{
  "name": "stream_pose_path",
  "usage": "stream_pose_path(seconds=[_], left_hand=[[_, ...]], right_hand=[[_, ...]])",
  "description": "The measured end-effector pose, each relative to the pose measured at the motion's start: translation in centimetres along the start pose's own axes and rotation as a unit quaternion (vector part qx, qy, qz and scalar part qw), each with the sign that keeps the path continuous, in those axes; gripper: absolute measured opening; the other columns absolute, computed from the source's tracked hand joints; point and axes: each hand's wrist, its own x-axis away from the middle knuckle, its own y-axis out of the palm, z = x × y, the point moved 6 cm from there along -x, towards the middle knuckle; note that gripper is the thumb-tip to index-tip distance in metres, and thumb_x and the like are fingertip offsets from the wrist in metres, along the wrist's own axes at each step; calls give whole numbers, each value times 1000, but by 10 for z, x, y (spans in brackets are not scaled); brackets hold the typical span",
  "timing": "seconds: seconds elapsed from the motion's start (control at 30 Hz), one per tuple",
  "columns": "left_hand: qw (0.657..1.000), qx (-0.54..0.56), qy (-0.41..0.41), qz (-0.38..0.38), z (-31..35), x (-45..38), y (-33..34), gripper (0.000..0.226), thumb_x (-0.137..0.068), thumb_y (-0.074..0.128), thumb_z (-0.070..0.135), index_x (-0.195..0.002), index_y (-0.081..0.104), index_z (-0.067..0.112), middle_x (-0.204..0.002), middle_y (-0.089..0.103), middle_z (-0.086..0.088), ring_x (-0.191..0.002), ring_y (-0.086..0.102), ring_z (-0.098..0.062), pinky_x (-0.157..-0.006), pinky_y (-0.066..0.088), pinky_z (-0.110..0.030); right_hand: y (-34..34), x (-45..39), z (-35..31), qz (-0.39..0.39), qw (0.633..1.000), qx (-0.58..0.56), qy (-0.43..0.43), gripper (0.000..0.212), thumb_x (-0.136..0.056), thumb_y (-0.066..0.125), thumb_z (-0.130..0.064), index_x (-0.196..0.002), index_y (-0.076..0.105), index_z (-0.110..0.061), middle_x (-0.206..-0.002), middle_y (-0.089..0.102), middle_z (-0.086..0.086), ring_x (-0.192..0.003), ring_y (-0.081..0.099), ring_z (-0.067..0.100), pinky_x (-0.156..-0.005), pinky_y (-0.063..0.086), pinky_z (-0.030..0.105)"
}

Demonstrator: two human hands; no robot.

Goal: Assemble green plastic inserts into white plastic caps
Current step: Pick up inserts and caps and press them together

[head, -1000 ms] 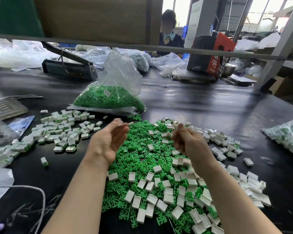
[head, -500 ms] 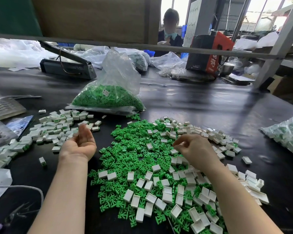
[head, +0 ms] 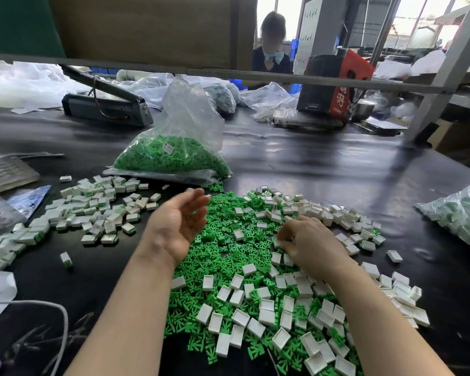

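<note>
left hand palm-up, empty | right hand fingers in white caps; green inserts

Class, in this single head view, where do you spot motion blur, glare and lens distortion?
Head view: the left hand has smeared fingertips; window light glares off the black table; the wide-angle lens bows the metal bar; far windows are overexposed.

My left hand is blurring at the fingertips — my right hand is hiding whatever its curled fingers touch.
</note>
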Motion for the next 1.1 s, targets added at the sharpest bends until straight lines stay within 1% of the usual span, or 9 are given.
stream_pose_path(seconds=[0.1, 0.27, 0.43, 0.57, 0.67, 0.77, 0.83, 0.93, 1.1], left_hand=[[987, -156, 17, -41, -14, 5, 26, 13, -94, 58, 16, -101, 68, 10, -80, 74, 0, -65, 62, -8, -55, 50, -19], [945, -303, 48, -112, -32, 13, 50, 11, -89, 68, 16, -99, 71, 13, -85, 72, 0, -65, 59, -4, -54, 47, -14], [936, -318, 75, -131, -35, 17, 61, 12, -81, 76, 19, -93, 74, 20, -75, 73, 8, -62, 59, 2, -55, 45, -11], [940, -298, 98, -134, -29, 17, 59, 11, -83, 74, 10, -92, 75, 17, -78, 75, 1, -66, 62, -3, -58, 47, -15], [946, -278, 110, -126, -25, 16, 55, 9, -83, 74, 11, -90, 73, 17, -81, 75, -1, -70, 66, -7, -59, 48, -18], [948, -262, 134, -124, -22, 16, 57, 9, -82, 74, 11, -89, 71, 17, -84, 76, -3, -71, 68, -7, -59, 49, -15], [947, -255, 147, -131, -20, 18, 60, 10, -82, 74, 10, -89, 71, 16, -83, 76, -2, -72, 68, -6, -61, 48, -12], [938, -272, 160, -143, -19, 20, 64, 9, -81, 75, 13, -90, 71, 14, -83, 74, -3, -77, 68, -7, -69, 51, -14], [925, -310, 165, -145, -19, 24, 67, 8, -80, 78, 19, -87, 73, 19, -82, 62, -27, -75, 53, -24, -75, 48, -45]], right_hand=[[0, 0, -2, 19, 1000, -18, -13, 16, -97, 55, -34, -107, 59, -23, -107, 62, -7, -104, 52, 14, -97, 42, 30], [-19, 1, -19, 90, 979, -174, -63, 4, -93, 64, -30, -97, 63, -29, -90, 61, -21, -90, 58, 3, -85, 45, 24], [-27, 6, -31, 126, 961, -217, -118, 13, -88, 69, -25, -100, 64, -24, -94, 66, -16, -90, 58, 2, -80, 43, 22], [-32, 7, -34, 144, 933, -307, -121, 31, -82, 77, -20, -108, 59, -26, -90, 69, -8, -78, 60, 8, -69, 47, 19], [-31, 5, -30, 123, 900, -410, -85, 30, -87, 71, -15, -113, 59, -23, -92, 69, 0, -77, 62, 16, -67, 52, 25], [-28, 4, -26, 96, 871, -480, -50, 12, -97, 56, -20, -106, 63, -14, -87, 70, 5, -77, 66, 8, -68, 50, 17], [-23, 4, -24, 64, 845, -531, -26, 27, -101, 47, -30, -98, 65, -10, -79, 68, 6, -63, 58, 3, -57, 42, 12], [-11, 4, -28, -17, 831, -556, 7, 55, -96, 34, -55, -89, 68, -13, -77, 67, 10, -59, 49, 10, -52, 35, 20], [6, 4, -38, -114, 814, -570, -9, 83, -83, 33, -78, -97, 66, -4, -78, 66, 10, -63, 46, 12, -55, 29, 28]])
